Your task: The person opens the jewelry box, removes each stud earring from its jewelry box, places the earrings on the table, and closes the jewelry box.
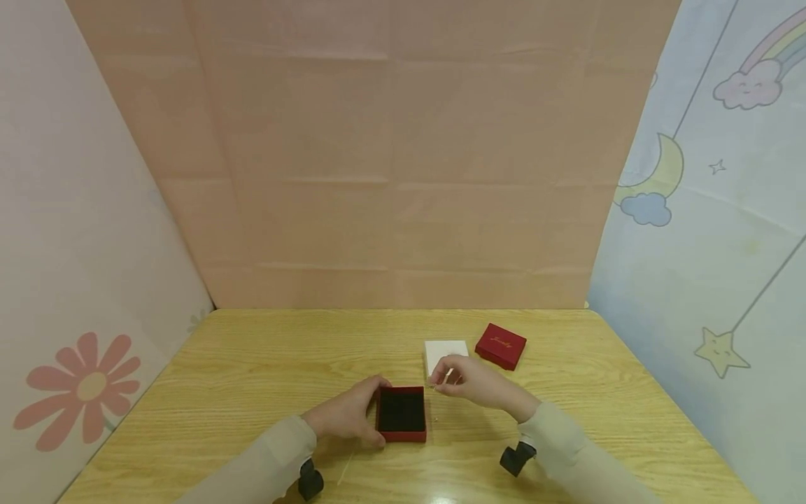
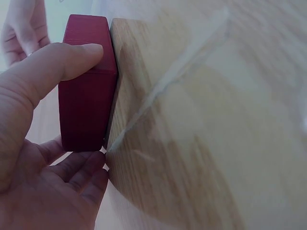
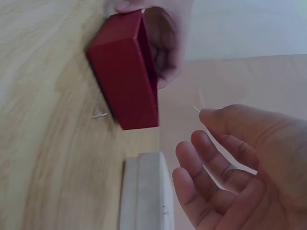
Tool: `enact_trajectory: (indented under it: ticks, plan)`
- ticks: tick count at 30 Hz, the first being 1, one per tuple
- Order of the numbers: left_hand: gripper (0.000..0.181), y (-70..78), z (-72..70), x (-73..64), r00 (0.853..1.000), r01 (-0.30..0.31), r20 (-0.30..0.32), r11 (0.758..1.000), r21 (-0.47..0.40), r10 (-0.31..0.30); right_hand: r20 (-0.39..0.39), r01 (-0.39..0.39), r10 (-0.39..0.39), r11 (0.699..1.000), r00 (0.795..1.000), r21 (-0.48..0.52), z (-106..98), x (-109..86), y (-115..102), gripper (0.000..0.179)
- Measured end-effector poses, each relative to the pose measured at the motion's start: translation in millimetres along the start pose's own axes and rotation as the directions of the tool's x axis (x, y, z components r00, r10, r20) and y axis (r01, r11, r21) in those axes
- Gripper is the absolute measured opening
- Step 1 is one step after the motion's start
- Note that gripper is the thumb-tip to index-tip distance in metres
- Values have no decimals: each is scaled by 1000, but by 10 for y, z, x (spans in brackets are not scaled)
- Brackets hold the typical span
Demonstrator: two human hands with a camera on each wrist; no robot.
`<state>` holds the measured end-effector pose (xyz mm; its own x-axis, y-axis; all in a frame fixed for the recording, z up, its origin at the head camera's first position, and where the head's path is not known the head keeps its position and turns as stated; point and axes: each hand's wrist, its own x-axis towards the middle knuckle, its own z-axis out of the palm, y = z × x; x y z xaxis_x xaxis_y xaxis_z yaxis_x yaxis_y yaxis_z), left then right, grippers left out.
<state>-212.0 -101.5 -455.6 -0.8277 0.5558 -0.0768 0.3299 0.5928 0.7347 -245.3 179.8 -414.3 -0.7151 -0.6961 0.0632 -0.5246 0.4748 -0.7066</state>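
Observation:
My left hand (image 1: 352, 413) grips an uncovered red jewelry box (image 1: 403, 437) with a black lining (image 1: 401, 410), thumb on the near side and fingers around the far left corner. The box stands on the table. Just right of it, my right hand (image 1: 469, 381) is raised, pinching a tiny thin, silvery wire-like piece (image 3: 196, 109) between thumb and index finger; its exact kind is too small to tell. The other right-hand fingers (image 3: 211, 165) are loosely bent. A small silvery piece (image 3: 99, 115) lies on the table beside the box's right wall.
Behind my right hand is a white box (image 1: 443, 348). Farther right lies a red lid (image 1: 502, 344) with gold lettering. The wooden table (image 1: 271, 364) is bounded by a peach backdrop (image 1: 390, 210) and patterned side panels. A thin pale line (image 1: 345, 467) crosses the tabletop near my left wrist.

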Motion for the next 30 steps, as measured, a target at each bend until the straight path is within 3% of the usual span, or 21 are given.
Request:
enact_trajectory:
  ticks: [10, 30]
  plan:
    - [80, 37, -23, -12, 1000, -9, 0, 1000, 15, 9, 91, -21, 23, 1000, 996, -20, 113, -89, 174, 4]
    - [80, 45, -13, -11, 1000, 17, 4, 1000, -5, -17, 115, -51, 57, 997, 992, -52, 281, -75, 300, 3]
